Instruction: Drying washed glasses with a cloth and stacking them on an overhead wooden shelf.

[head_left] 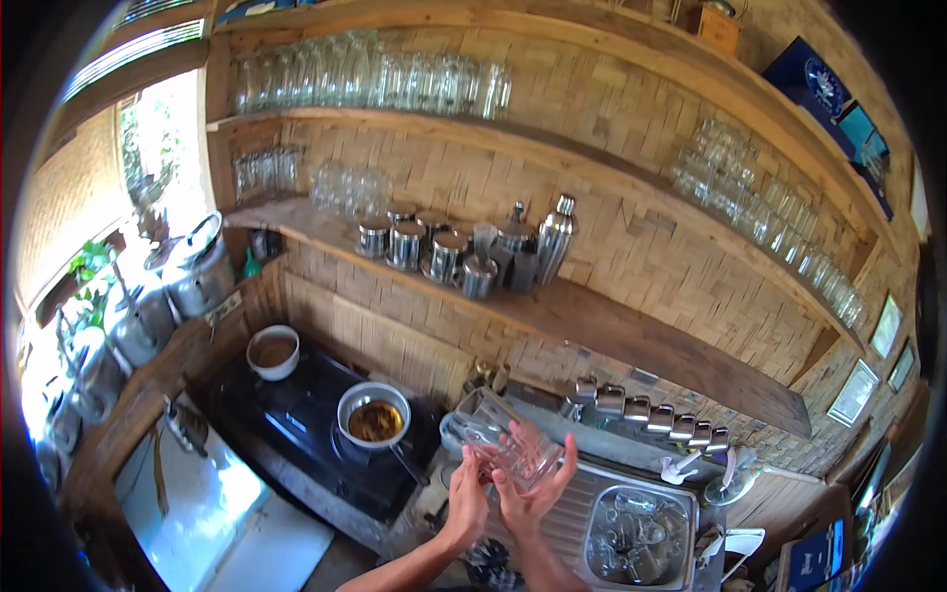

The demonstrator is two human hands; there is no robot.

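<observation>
A clear glass vessel (508, 439) lies tilted between my two hands, above the left end of the metal sink's drainboard. My left hand (468, 498) grips its near left side, with the fingers pointing up. My right hand (533, 493) cups it from below and the right, the fingers partly spread around it. Through the glass, some of my fingers show. Whether the vessel has a handle I cannot tell. Right of my hands, the sink basin (692, 538) holds several glasses (641, 543) in water.
Left of my hands is a black stove (296, 424) bearing a pan of brown liquid (375, 414) and a white pot (273, 352). Metal cups (651, 414) line the ledge behind the sink. Wooden shelves (592, 306) above carry glasses and metal canisters. Kettles (138, 316) stand by the window.
</observation>
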